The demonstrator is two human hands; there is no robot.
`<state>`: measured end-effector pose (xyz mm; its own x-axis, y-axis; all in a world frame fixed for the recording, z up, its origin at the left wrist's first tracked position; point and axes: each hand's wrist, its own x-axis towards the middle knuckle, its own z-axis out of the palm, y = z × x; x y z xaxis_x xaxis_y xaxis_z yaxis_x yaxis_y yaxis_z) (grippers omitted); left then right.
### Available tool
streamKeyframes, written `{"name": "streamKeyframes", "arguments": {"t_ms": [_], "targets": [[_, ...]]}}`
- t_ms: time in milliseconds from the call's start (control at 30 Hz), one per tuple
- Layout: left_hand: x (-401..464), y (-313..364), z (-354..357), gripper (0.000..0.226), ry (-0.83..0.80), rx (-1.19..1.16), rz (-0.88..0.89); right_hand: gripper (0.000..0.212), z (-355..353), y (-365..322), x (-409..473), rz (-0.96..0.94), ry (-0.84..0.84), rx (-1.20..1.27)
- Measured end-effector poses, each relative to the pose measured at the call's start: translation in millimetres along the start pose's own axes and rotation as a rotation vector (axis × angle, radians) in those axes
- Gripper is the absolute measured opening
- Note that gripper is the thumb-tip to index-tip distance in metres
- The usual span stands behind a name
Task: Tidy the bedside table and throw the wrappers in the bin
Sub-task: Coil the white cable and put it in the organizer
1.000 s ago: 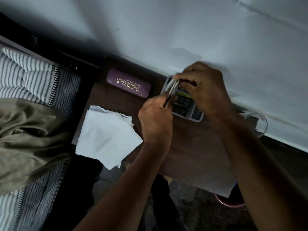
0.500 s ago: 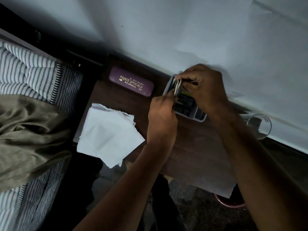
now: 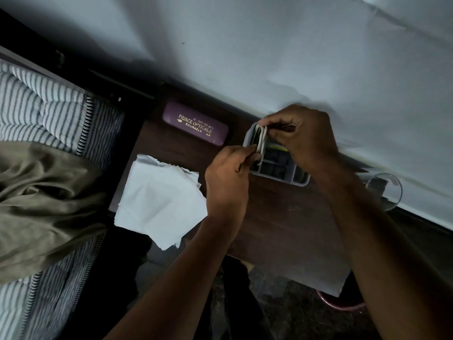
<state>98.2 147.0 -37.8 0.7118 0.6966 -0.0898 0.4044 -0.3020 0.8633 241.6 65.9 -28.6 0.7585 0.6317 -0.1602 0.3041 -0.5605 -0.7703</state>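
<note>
Hands (image 3: 228,177) (image 3: 306,136) have barely moved, both still pinching a coiled white cable (image 3: 261,141) over the tray (image 3: 302,181) at the table's (image 3: 282,229) far edge, its coil running near-to-far.

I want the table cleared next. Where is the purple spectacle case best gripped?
Take the purple hard-shell spectacle case across its narrow width near the middle, coming down from above. It lies flat on the dark wooden bedside table, long and rounded, with bare wood along its near side; the wall crowds its far side.
</note>
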Motion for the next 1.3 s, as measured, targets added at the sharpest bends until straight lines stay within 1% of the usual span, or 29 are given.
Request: {"name": "streamKeyframes", "arguments": {"t_ms": [67,200,300,367,433,533,633,733,800,867,967,1033,1067,1100,1167,1233,1300], "targets": [[-3,-1,0,0.022,-0.019,0.078,0.022,0.028,2,-1,-1,0.005,-0.008,-0.012],[-14,0,4,0.030,-0.058,0.190,0.029,0.025,6,-6,-10,0.037,0.019,-0.016],[-18,-5,6,0.023,-0.027,0.237,0.052,0.022,7,-9,-18,0.082,0.053,0.042],[-19,-9,7,0.019,-0.001,0.229,0.053,0.024,8,-12,-23,0.147,0.069,0.094],[-22,-9,8,0.018,0.001,0.253,0.042,0.026,10,-14,-28,0.183,0.101,0.111],[-29,-6,9,0.019,0.001,0.320,0.023,0.022,14,-15,-31,0.216,0.121,0.102],[-31,-5,9,0.021,0.042,0.385,-0.012,0.022,20,-16,-29,0.240,0.117,0.096],[-29,-6,8,0.022,0.040,0.411,0.002,0.030,24,-18,-25,0.199,0.051,0.022],[-26,-5,8,0.022,0.033,0.404,-0.006,0.030,27,-18,-23,0.169,0.032,-0.036],[-21,-5,8,0.019,0.039,0.390,-0.010,0.026,29,-17,-23,0.188,0.075,-0.047],[-16,-6,8,0.017,0.041,0.341,-0.028,0.019,30,-17,-28,0.270,0.153,0.085],[-14,-5,8,0.027,0.031,0.284,-0.076,0.017,24,-15,-33,0.312,0.224,0.189],[-15,-5,8,0.032,0.033,0.250,-0.106,0.016,20,-12,-37,0.312,0.277,0.192],[-16,-6,7,0.037,0.041,0.212,-0.135,0.016,16,-9,-43,0.306,0.334,0.156],[-18,-9,8,0.040,0.051,0.144,-0.183,0.016,6,-3,-58,0.299,0.420,-0.004],[-19,-11,8,0.036,0.050,0.114,-0.208,0.020,0,7,-76,0.325,0.443,-0.168],[-18,-12,9,0.029,0.056,0.089,-0.216,0.030,-4,19,-92,0.444,0.421,-0.226]]}}
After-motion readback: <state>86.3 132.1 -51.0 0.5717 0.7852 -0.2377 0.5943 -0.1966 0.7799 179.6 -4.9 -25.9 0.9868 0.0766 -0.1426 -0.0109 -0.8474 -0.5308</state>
